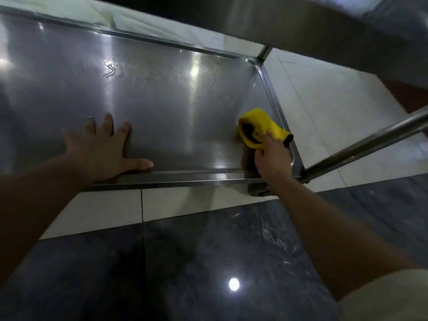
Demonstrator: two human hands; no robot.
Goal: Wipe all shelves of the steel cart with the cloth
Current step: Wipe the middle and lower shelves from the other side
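**Right hand on the cloth, low shelf, right end**

Your right hand is down on the yellow cloth, fingers laid over the near part of it and pressing it onto the steel. Looks more like a flat push than a real grab, but the fingertips are buried in the fabric so I can't tell how much they curl. The cloth is bunched up, not spread, and sits at about 3 o'clock on the shelf, just beside the right rim and close to the near right corner. Makes sense if you're working along the edges and corners, where grime likes to sit.

Your left hand is wide open, fingers spread, palm flat on the shelf around 8 o'clock, thumb lying along the front lip. It holds nothing. My guess is it's there to prop you up while you lean in low, and maybe to keep the cart from rolling.

Up around 11 to 12 o'clock there's a patch of water droplets and speckling, so I'd say that far part isn't wiped yet. Well apart from the cloth.

Further out: another steel shelf hangs overhead at the top right, a round cart rail runs off at 3 o'clock, and there's a tiled floor underneath.
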